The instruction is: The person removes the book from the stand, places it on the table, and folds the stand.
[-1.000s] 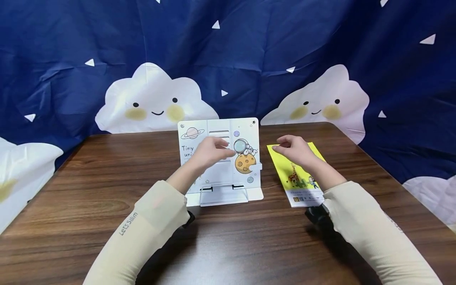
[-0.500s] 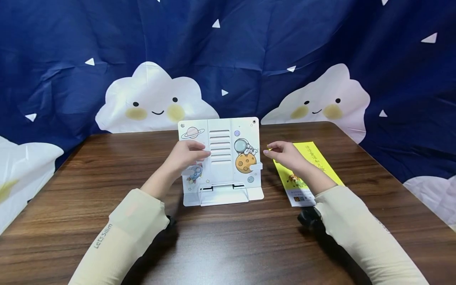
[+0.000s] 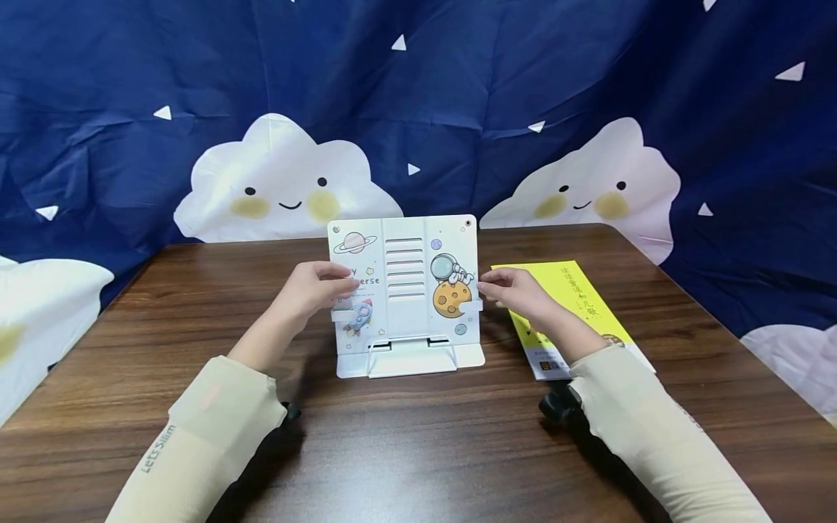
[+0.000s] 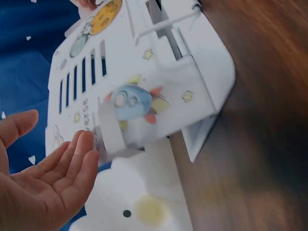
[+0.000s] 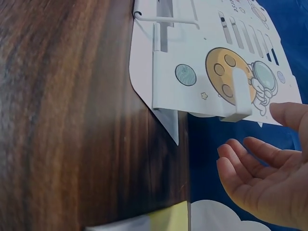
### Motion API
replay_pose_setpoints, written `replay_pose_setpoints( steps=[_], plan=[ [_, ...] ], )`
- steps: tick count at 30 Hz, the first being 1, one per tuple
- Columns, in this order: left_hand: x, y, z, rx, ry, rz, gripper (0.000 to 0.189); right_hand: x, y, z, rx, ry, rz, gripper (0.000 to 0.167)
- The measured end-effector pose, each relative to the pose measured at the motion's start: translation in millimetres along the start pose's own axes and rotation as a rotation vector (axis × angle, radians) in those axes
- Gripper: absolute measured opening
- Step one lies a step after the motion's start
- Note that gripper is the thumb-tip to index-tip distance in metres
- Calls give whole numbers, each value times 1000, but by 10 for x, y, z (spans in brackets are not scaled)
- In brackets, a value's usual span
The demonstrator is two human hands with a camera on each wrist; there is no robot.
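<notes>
A white book stand (image 3: 405, 316), printed with a ringed planet, a rocket and an astronaut on a moon, stands propped up on the brown table. My left hand (image 3: 309, 292) is at its left edge, fingers relaxed. In the left wrist view, the fingertips of that hand (image 4: 57, 187) come right up to the side clip (image 4: 111, 129), thumb apart from the fingers. On the other side, my right hand (image 3: 519, 292) reaches the right edge. The right wrist view shows this hand (image 5: 269, 178) with fingers loosely bent below the edge and the thumb tip near the astronaut.
Under and beyond my right forearm lies a yellow-covered book (image 3: 582, 298). A wire page holder (image 3: 412, 356) sits at the stand's foot. Behind the wooden table (image 3: 418, 450) hangs a dark blue curtain (image 3: 431, 87) with smiling clouds.
My left hand has moved left from in front of the stand's middle to its left edge. My right hand has come left and slightly down from over the book to the stand's right edge.
</notes>
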State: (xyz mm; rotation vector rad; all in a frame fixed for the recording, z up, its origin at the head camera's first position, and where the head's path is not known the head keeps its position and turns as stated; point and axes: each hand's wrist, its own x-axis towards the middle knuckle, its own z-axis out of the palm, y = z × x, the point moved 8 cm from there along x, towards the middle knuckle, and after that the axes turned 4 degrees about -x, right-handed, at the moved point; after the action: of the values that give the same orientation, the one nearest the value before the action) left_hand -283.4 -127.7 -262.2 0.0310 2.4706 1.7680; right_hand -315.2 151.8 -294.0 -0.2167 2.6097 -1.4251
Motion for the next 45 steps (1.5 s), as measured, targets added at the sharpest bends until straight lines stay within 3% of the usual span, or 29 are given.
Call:
replay_pose_setpoints(
  steps=[10, 21, 32, 45],
  plan=[
    [-21, -151, -146, -46, 32, -3, 39, 26, 44, 66, 2, -16, 18, 41],
    [-18, -342, -307, -128, 85, -73, 42, 39, 103, 128, 14, -21, 32, 39],
    [98, -525, -234, -169, 41, -131, 39, 54, 139, 181, 60, -16, 25, 33],
    [142, -564, -135, -153, 44, -133, 31, 93, 155, 206, 88, 37, 52, 28]
  ],
)
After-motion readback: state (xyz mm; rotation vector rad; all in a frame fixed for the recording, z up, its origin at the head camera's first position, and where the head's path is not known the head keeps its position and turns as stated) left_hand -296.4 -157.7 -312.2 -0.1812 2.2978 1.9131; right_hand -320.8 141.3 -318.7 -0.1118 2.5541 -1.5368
